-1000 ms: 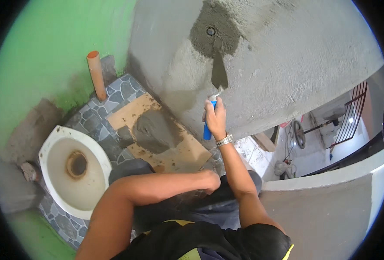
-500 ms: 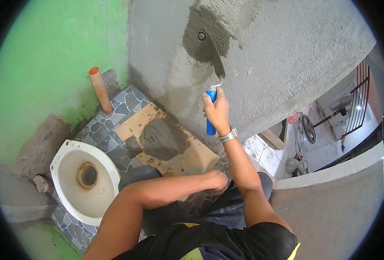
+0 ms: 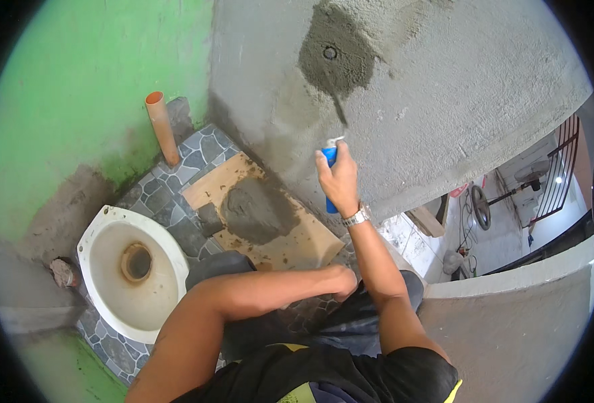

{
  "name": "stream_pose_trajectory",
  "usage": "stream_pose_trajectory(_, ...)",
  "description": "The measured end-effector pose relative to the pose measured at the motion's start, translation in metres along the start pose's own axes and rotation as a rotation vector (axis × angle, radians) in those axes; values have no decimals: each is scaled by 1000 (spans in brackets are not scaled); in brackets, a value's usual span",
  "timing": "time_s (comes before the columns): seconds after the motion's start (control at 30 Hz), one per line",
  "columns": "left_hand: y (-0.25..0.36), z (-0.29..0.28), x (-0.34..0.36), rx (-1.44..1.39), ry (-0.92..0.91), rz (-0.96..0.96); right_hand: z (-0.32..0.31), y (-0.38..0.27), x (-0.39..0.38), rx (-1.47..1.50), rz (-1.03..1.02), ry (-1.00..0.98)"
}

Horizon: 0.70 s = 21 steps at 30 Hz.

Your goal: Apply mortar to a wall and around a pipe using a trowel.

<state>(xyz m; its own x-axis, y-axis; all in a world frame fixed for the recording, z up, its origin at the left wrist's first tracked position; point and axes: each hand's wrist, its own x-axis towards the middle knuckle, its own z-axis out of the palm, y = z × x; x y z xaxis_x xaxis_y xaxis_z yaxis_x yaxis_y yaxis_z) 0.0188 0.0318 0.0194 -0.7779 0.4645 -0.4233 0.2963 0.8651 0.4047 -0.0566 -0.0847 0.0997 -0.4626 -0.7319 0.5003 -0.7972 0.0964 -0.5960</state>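
Trowel (image 3: pixel 330 153) up at the wall, and only one of them in play! From the head view, its thin dark blade, seen nearly edge-on, pointed up against the grey wall (image 3: pixel 458 127), its tip at the lower edge of one dark patch of wet mortar (image 3: pixel 354 62); whether it pressed in, you could not tell. One round pipe end (image 3: pixel 330 52) sat inside that patch. Two hands were out there: the right hand (image 3: pixel 339 178) had its fingers wrapped around the blue handle, thumb laid along it, with one metal watch (image 3: pixel 357 215) just below on the wrist. Down low, the left hand (image 3: pixel 340 280) hung curled near the knees, well apart from the trowel, its fingertips hidden, so no telling what they pinched, if anything. Below the wall, one heap of mortar (image 3: pixel 260 211) spread across a tan board (image 3: pixel 314 245) on the stone-patterned floor (image 3: pixel 159 199). Off to the left, one orange pipe (image 3: pixel 163 131) stood by the green wall (image 3: pixel 95 87), and one white toilet bowl (image 3: pixel 130 216) sat nearer the person.
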Motion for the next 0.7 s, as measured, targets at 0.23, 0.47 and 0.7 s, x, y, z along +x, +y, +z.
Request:
stream_pose_trajectory(0.23,-7,6,20,-59,41,-16,13,18,7,3,-61,38)
stream_pose_trajectory(0.47,-9,13,26,-54,40,-32,-1,29,10,275,137,46)
stream_pose_trajectory(0.7,-15,13,25,31,23,34,-21,37,1,500,269,-53)
